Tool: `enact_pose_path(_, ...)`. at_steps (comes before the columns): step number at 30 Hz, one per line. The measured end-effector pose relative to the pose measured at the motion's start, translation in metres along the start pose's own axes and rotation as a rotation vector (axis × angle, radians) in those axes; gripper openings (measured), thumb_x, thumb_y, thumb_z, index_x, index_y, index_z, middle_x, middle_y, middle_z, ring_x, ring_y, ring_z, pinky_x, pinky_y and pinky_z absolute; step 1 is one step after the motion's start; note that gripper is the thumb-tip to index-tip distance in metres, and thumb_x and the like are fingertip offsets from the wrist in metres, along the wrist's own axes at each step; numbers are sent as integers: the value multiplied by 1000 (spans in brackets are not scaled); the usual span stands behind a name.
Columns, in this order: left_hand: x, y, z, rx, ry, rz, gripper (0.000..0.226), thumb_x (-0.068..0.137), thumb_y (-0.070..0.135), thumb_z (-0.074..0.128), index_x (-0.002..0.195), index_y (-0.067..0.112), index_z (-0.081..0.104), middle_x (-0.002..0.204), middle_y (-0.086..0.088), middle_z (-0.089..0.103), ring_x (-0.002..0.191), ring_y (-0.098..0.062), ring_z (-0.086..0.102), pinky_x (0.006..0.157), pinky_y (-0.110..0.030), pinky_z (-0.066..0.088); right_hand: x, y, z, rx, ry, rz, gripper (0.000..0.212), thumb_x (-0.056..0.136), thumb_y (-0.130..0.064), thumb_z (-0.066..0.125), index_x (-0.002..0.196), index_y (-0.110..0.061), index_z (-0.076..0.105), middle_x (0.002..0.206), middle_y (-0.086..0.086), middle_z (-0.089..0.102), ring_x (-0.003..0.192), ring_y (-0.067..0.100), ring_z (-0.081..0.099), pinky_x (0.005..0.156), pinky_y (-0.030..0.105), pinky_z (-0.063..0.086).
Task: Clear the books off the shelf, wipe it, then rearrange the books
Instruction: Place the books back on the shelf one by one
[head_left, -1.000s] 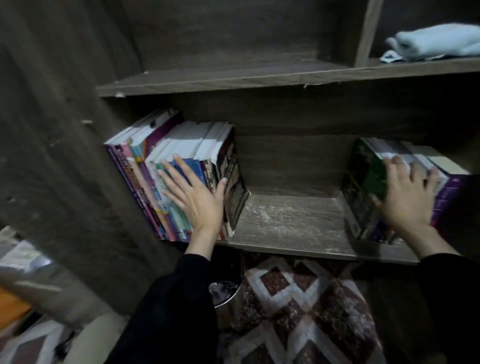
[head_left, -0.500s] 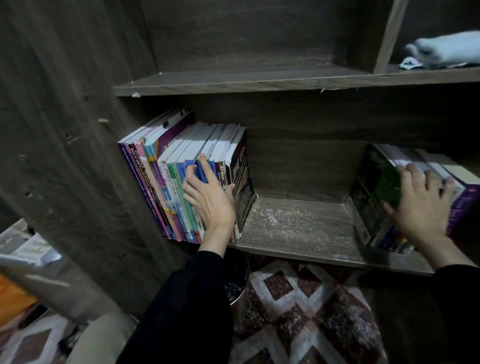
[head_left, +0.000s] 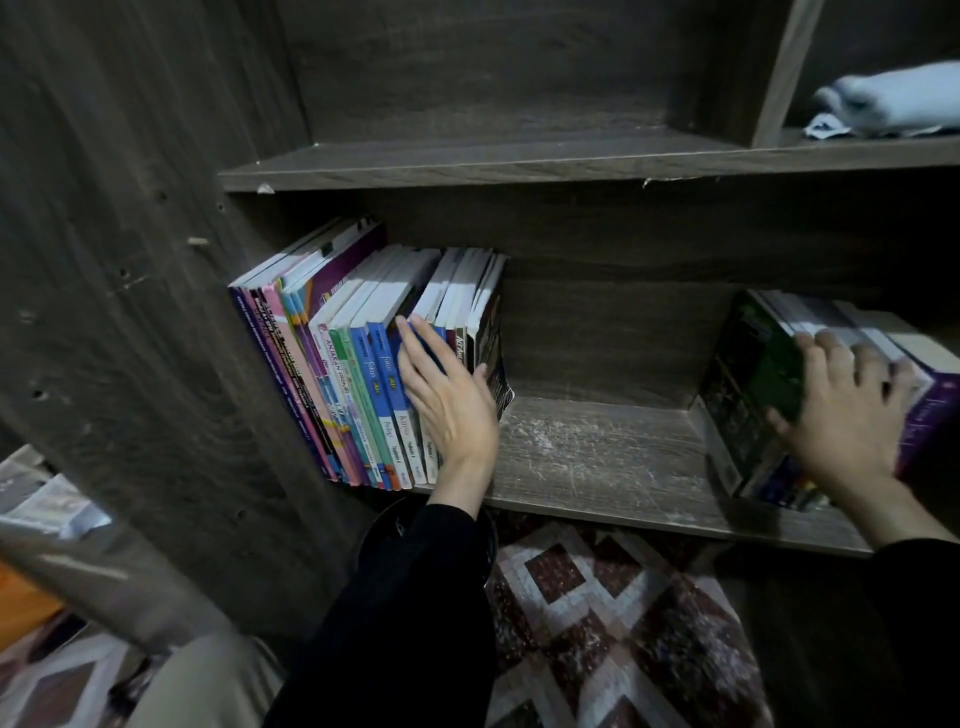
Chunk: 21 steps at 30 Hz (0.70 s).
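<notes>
Shelf (head_left: 597, 457): dusty bare board mid-span, books at both ends, not yet cleared.
Left row of books (head_left: 332, 374): standing against the side wall.
Right pile of books (head_left: 748, 374): tilted, green cover outermost.
Left hand (head_left: 447, 405): fingers wedged between spines, thumb on the outer dark cover, pinching the last few.
Right hand (head_left: 841, 415): fingers curled over the top edges, gripping.
Advice: squeeze firmly and draw straight out, so the remaining books don't topple.
Writing: blue spines read "fokus"; lower down, "Kimia" and "Tingkatan 4".

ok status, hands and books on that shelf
Left hand fingers wedged into left row, thumb round its end books. Right hand grips right stack. Shelf between them scuffed; nothing blocks either hand.
</notes>
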<state>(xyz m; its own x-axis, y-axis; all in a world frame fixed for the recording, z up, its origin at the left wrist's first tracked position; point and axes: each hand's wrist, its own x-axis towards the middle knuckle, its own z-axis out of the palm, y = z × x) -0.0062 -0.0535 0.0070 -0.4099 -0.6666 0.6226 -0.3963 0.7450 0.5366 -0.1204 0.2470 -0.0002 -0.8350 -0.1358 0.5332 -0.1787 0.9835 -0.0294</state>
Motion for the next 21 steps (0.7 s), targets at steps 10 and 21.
enact_pose_path(10,21,-20,-2,-143,-111,191,88,82,40,71,142,41,7,120,-33,49,55,-25,50,54,-38,51,1,1,6,-65,11,0,94,64,-30,86,141,-10,37,142,18,42,131,38,33,109,56,19)
enact_pose_path(21,-24,43,33,-337,-66,351,72,66,22,83,124,30,39,96,-17,50,68,-30,57,51,-30,43,-2,5,7,-70,99,-50,89,63,-29,85,138,-6,42,135,21,48,124,41,39,102,54,25)
